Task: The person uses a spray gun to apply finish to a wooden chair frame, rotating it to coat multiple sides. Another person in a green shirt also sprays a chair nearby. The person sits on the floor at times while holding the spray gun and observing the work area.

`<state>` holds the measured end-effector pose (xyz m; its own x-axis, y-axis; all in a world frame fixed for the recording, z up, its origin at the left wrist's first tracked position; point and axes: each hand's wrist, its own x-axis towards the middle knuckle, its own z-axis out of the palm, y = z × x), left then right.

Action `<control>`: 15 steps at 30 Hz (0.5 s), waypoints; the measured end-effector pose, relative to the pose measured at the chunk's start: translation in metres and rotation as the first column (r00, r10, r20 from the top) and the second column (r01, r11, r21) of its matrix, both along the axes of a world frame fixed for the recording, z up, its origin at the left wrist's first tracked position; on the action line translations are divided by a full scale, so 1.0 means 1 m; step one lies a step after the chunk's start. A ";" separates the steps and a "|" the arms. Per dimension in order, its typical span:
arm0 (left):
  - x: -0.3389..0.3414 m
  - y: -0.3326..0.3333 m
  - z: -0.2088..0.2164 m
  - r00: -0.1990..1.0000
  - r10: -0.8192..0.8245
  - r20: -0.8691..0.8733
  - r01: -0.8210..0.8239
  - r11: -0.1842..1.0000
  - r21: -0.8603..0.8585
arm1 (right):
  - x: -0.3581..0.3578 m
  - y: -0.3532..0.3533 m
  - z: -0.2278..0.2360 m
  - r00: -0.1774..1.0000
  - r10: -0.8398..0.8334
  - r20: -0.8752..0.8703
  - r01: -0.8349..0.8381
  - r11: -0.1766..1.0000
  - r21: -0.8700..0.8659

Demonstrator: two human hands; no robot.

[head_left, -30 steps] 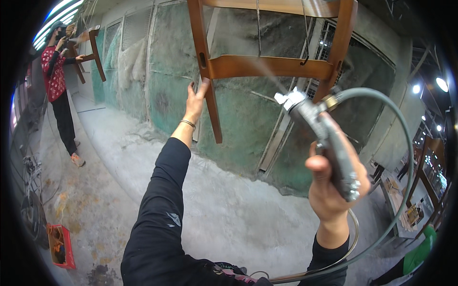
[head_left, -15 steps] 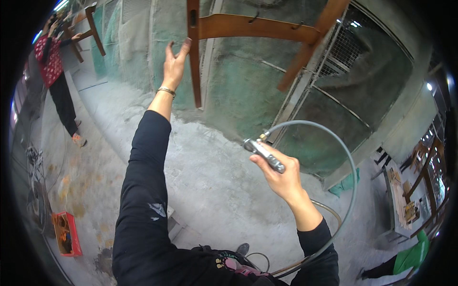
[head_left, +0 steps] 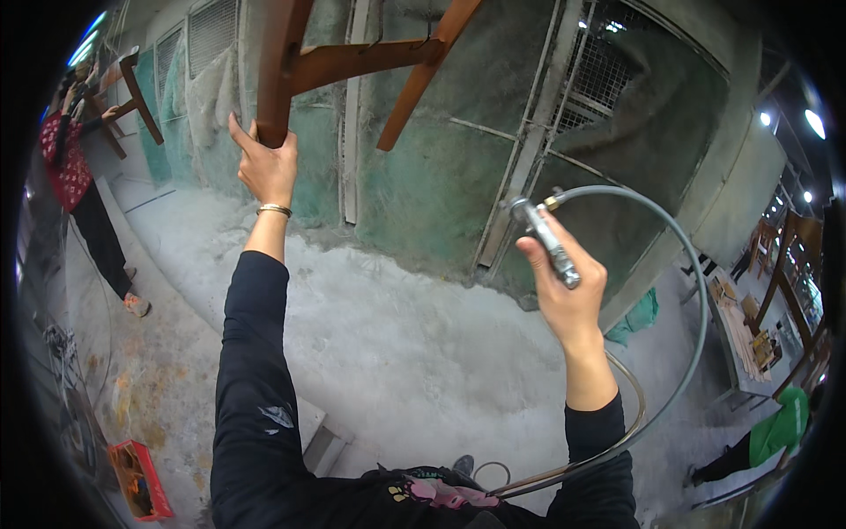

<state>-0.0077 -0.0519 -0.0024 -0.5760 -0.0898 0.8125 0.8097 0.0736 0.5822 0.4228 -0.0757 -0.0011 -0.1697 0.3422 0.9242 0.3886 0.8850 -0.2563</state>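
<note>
A brown wooden chair frame [head_left: 366, 66] hangs at the top, its upper part cut off by the picture's edge. My left hand [head_left: 267, 172] reaches up to the lower end of its nearest leg, thumb on one side and fingers on the other, the index finger sticking out loosely. In my right hand [head_left: 573, 295] is a metal spray gun [head_left: 551, 242], its head tilted up and to the left, apart from the frame. A grey hose [head_left: 683, 234] joins the gun near its head and loops down past my right forearm.
Green, dust-coated booth panels [head_left: 441, 194] stand ahead. At far left, a person in a red patterned top [head_left: 66, 181] handles another wooden frame [head_left: 137, 97]. A red box [head_left: 141, 480] lies at lower left. To the right are a workbench [head_left: 740, 339] and a person in green [head_left: 780, 428].
The chair frame has turned and shifted left, its near leg closer. My left hand has moved left and down onto the leg's end. The spray gun has moved right and up.
</note>
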 end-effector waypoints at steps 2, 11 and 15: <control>0.007 -0.008 0.001 0.997 0.062 -0.053 -0.061 0.998 0.023 | 0.002 -0.002 0.020 0.994 0.031 -0.100 -0.025 0.998 0.058; 0.037 -0.039 -0.011 0.937 0.037 -0.347 -0.035 0.999 0.011 | 0.061 -0.042 0.013 0.944 0.085 -0.319 -0.097 0.995 -0.021; 0.054 -0.087 -0.052 0.886 -0.147 -0.439 0.145 0.989 -0.039 | 0.111 -0.072 -0.108 0.990 -0.040 -0.139 0.001 0.963 -0.269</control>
<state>0.0463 -0.1387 -0.0541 -0.1665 -0.0276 0.9857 0.9843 -0.0634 0.1645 0.5339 -0.1472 -0.1087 -0.0342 0.5822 0.8123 0.3486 0.7687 -0.5363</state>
